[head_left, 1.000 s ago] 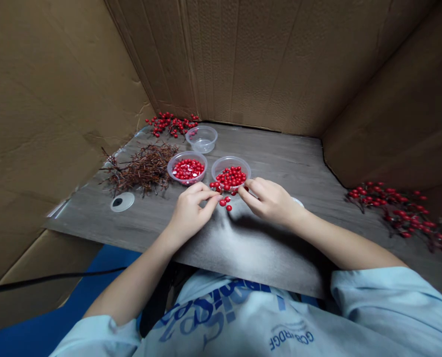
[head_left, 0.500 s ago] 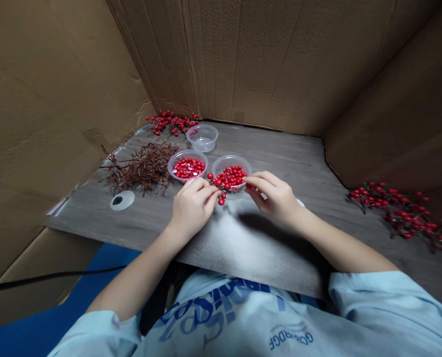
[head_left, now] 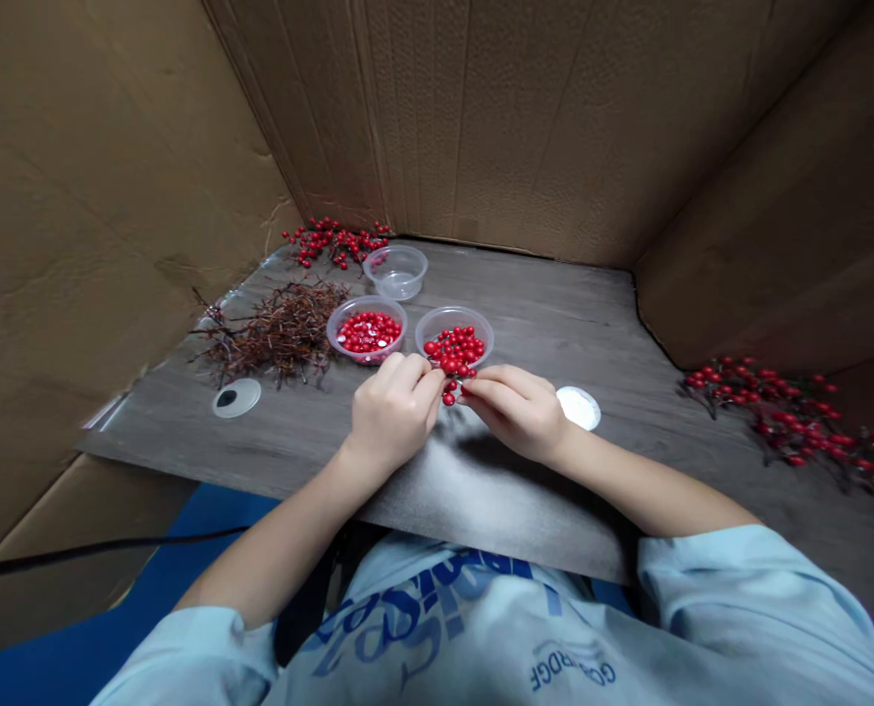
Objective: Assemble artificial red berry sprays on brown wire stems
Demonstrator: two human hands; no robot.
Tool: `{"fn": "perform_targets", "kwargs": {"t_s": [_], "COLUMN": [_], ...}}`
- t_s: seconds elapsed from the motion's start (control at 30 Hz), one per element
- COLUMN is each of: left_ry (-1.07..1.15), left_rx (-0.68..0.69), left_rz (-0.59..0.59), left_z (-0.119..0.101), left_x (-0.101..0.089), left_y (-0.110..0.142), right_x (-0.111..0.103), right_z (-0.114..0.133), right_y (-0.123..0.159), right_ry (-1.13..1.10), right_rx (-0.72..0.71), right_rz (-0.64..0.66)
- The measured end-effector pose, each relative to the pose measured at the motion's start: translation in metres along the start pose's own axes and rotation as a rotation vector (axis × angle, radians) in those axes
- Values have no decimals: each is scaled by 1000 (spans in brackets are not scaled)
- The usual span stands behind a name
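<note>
My left hand [head_left: 393, 412] is curled shut around a sprig of red berries [head_left: 449, 380], just in front of a clear cup [head_left: 455, 339] that holds more red berries. My right hand [head_left: 514, 410] pinches at the same sprig from the right, fingertips pressed together at a berry. Left of that cup stands a second clear cup [head_left: 367, 331] with red berries. Both hands hover low over the grey wood-look table [head_left: 525, 294].
An empty clear cup [head_left: 396, 272] stands further back. Bare brown twigs [head_left: 275, 331] lie at the left, with a round lid [head_left: 236, 397] in front of them. Berry sprigs lie at the back left [head_left: 330, 240] and far right [head_left: 790, 417]. A white lid [head_left: 578, 406] sits right of my hands. Cardboard walls enclose the table.
My right hand reached to the cup's rim, then came back to the sprig. Both hands have drawn closer together; a white lid under my right wrist is now uncovered.
</note>
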State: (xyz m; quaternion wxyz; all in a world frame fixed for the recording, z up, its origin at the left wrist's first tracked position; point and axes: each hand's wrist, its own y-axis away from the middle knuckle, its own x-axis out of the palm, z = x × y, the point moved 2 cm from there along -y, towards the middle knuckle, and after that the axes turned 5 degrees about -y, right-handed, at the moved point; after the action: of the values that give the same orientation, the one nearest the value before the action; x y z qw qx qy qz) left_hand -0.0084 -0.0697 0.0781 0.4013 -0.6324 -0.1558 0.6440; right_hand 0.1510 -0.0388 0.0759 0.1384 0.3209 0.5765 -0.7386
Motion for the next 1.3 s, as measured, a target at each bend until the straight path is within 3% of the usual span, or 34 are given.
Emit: {"fn": "perform_targets", "kwargs": {"t_s": [0.4,0.77,1.3], "left_ry": [21,70,-91], "left_rx": [5,-103,117], "left_rz": [-42,-98,-117], "left_z": [-2,-6,-3], "left_x": [0,3,2], "left_y": [3,4,2], "right_x": [3,1,2], "right_z": [-1,-1,0], "right_y": [3,0,1], "right_ry": [-67,-130,-143], "right_rx": [12,59,72], "right_rz": [-47,-101,-80]}}
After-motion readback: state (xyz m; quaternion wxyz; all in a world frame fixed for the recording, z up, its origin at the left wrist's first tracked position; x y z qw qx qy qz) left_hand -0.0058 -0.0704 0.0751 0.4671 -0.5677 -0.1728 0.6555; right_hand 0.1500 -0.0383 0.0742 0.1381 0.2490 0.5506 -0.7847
